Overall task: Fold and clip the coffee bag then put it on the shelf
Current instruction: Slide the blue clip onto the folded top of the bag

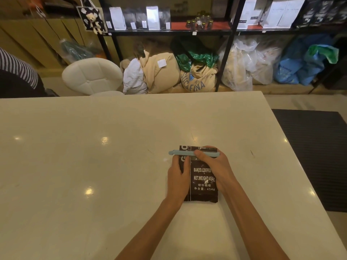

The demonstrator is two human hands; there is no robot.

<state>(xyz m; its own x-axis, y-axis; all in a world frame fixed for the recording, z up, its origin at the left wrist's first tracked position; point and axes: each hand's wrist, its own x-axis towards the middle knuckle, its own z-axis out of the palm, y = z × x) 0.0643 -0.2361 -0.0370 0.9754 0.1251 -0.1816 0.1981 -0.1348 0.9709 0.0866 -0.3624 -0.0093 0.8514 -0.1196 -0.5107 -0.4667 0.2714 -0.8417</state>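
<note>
A black coffee bag (203, 182) with white lettering lies flat on the white table (93, 166), right of centre. A long light-blue clip (185, 152) runs across its folded top edge. My left hand (178, 177) grips the bag's left side, thumb on its face just below the clip. My right hand (216, 166) wraps the bag's upper right, fingers curled over the clip's right half. The black metal shelf (169, 31) stands beyond the table's far edge.
The shelf carries white and black coffee bags (153, 17) and small jars (200, 22). Sacks and plastic bags (197, 76) lie under it. A white stool (92, 76) stands past the table's far edge. A dark mat (315, 156) covers the floor at right. A person's striped sleeve (16, 66) shows at far left.
</note>
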